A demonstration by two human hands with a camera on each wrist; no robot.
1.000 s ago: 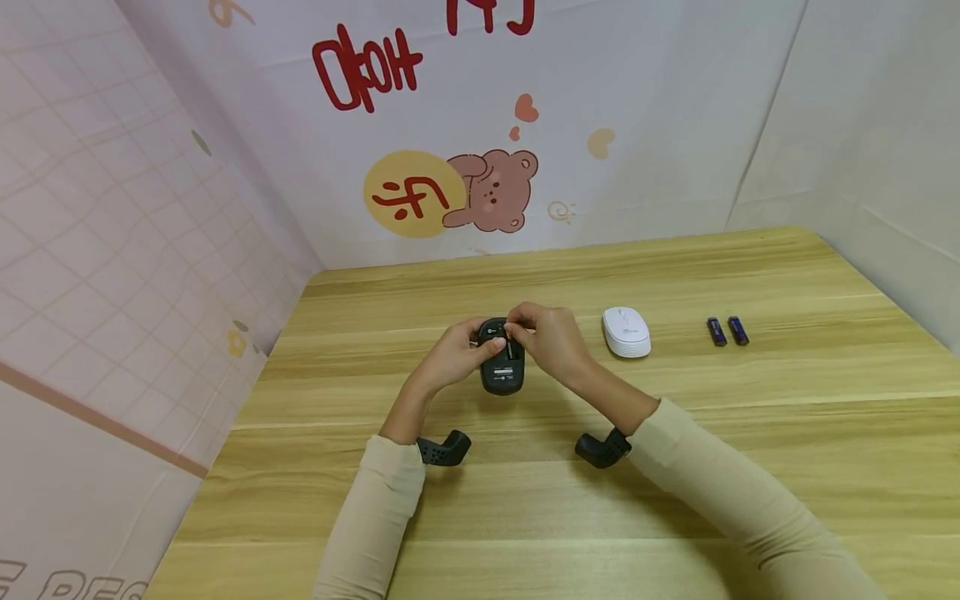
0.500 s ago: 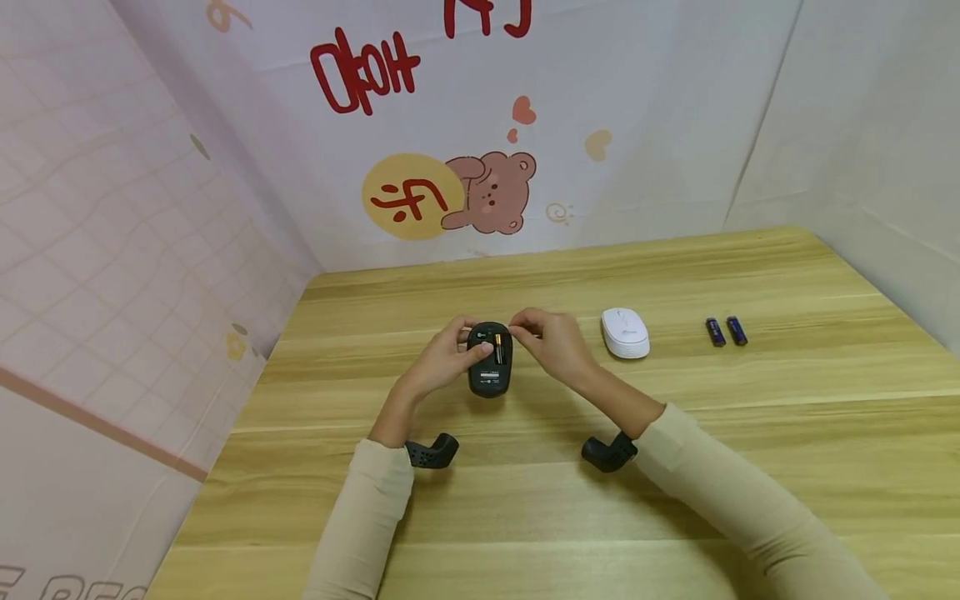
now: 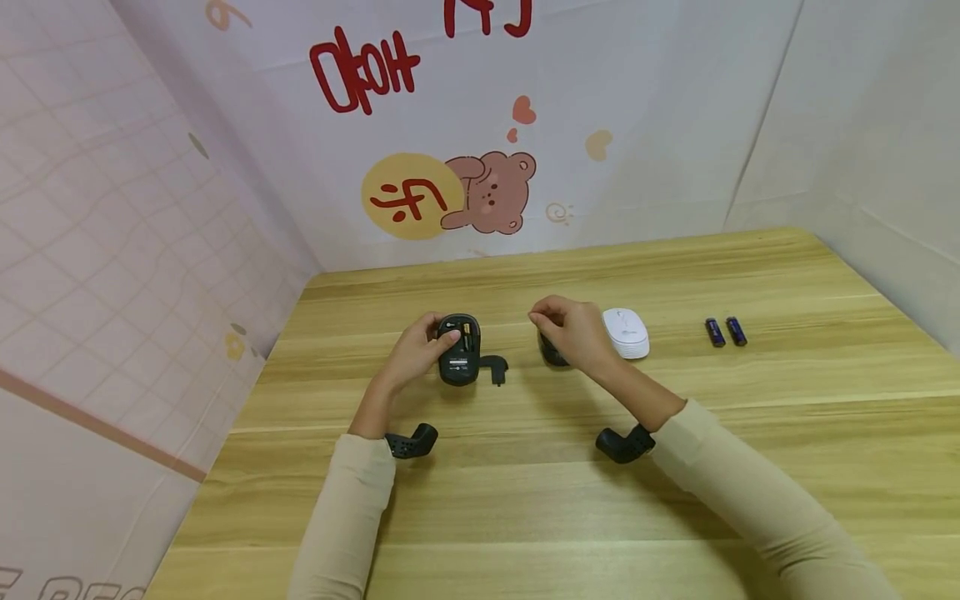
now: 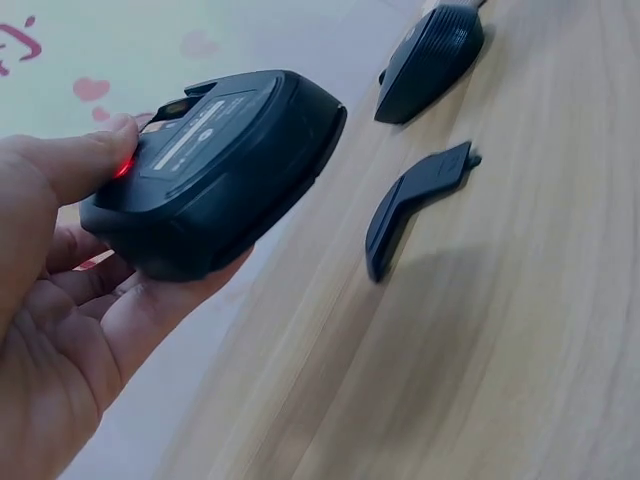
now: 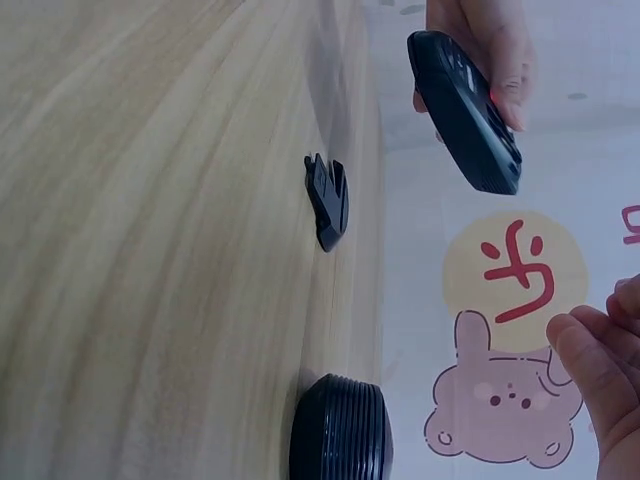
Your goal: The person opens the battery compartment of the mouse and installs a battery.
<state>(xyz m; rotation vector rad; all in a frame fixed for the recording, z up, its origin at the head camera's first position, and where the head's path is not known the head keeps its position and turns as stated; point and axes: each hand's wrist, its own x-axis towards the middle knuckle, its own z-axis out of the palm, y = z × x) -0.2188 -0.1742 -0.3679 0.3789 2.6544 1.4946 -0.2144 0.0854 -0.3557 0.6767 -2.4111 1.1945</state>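
A black computer mouse point(image 3: 459, 358) is held underside up in my left hand point(image 3: 414, 350), the thumb lying over its bottom near the battery slot. Inside the slot shows a gold-ended battery point(image 3: 467, 330). Red light glows beside the thumb in the left wrist view. A loose black battery cover point(image 4: 420, 195) lies on the table to the right of that mouse. My right hand point(image 3: 577, 333) hovers over a second black mouse point(image 3: 552, 353), partly covering it in the head view. Its fingers are loosely bent, and I see nothing between them.
A white mouse point(image 3: 626, 332) stands just right of my right hand. Farther right, two dark blue batteries point(image 3: 726, 332) lie side by side. The wooden table point(image 3: 510, 508) meets a printed wall cloth point(image 3: 645, 125) at its back edge.
My left hand has moved left with the black mouse. My right hand has left that mouse and shifted right. The battery cover and second black mouse have come into sight.
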